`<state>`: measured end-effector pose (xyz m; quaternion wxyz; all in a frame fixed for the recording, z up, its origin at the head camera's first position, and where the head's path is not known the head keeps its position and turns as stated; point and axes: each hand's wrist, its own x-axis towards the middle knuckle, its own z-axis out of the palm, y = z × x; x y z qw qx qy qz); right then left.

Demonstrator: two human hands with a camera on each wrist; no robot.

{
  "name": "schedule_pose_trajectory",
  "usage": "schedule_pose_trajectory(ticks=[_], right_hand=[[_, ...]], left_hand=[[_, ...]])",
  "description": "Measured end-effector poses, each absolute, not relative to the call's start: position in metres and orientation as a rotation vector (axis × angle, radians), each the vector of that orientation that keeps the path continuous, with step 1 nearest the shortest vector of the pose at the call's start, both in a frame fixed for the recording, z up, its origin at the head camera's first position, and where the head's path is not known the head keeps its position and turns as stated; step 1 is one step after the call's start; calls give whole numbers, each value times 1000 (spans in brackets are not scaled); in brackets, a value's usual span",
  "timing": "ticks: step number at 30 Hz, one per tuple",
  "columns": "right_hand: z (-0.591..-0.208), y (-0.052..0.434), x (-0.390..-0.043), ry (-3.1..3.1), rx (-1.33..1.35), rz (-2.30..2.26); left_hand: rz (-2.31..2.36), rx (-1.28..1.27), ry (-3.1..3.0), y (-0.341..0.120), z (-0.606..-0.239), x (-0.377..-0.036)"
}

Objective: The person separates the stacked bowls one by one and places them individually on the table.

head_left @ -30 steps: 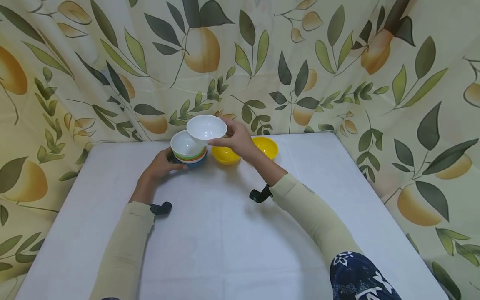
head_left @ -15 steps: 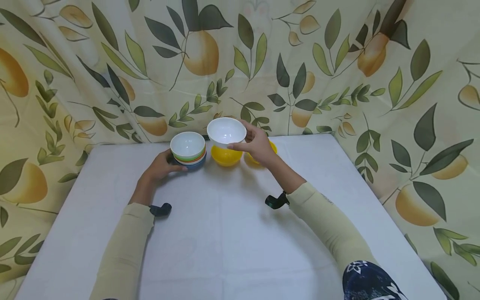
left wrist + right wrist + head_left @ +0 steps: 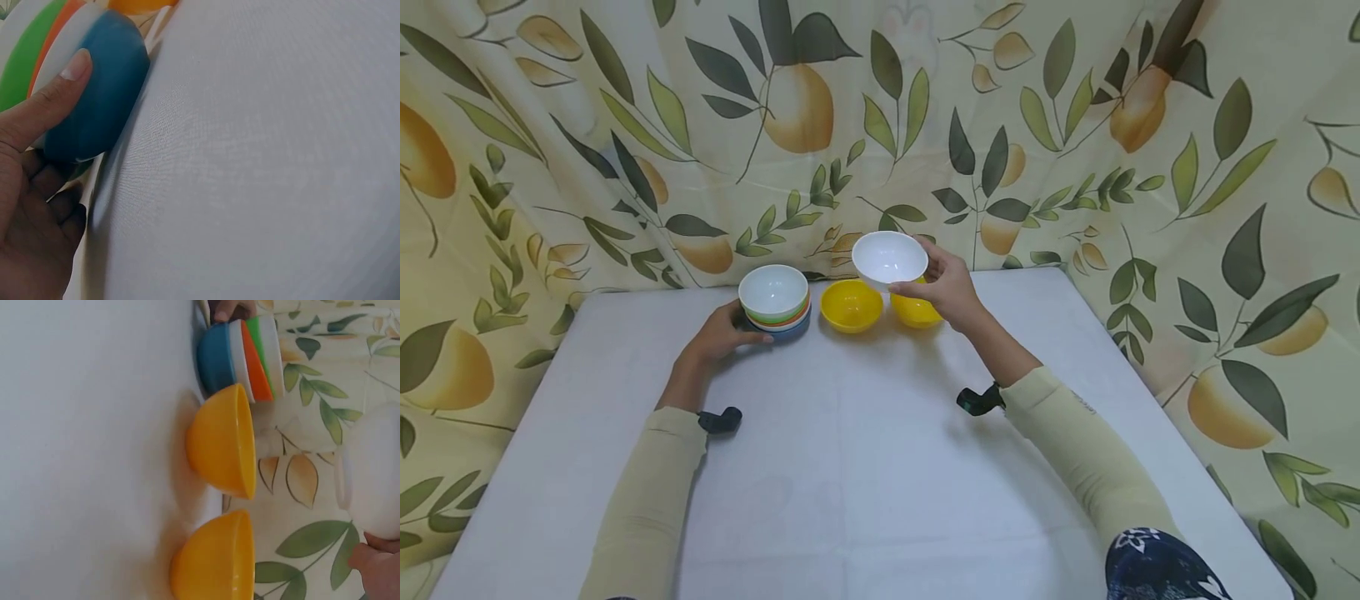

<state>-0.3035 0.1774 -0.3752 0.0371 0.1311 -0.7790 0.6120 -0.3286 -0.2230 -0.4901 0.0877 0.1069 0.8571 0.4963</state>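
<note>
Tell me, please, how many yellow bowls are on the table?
2: one yellow bowl stands beside the stacked bowls; the other yellow bowl sits right of it, partly behind the right hand.

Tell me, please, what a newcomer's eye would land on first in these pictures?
Probably the white bowl held in the air by the right hand, above the far yellow bowl at the back of the white table. Next, the stack of coloured bowls to the left, with a second yellow bowl beside it; the left hand grips the stack's blue bottom bowl.
</note>
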Motion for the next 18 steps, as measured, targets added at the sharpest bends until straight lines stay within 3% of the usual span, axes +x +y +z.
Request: schedule_pose_trajectory(ticks=[18], right_hand=[[-391,230,-305,-2372,226,1848]], left_hand=[[1488,323,2533,-223,-488,-326]])
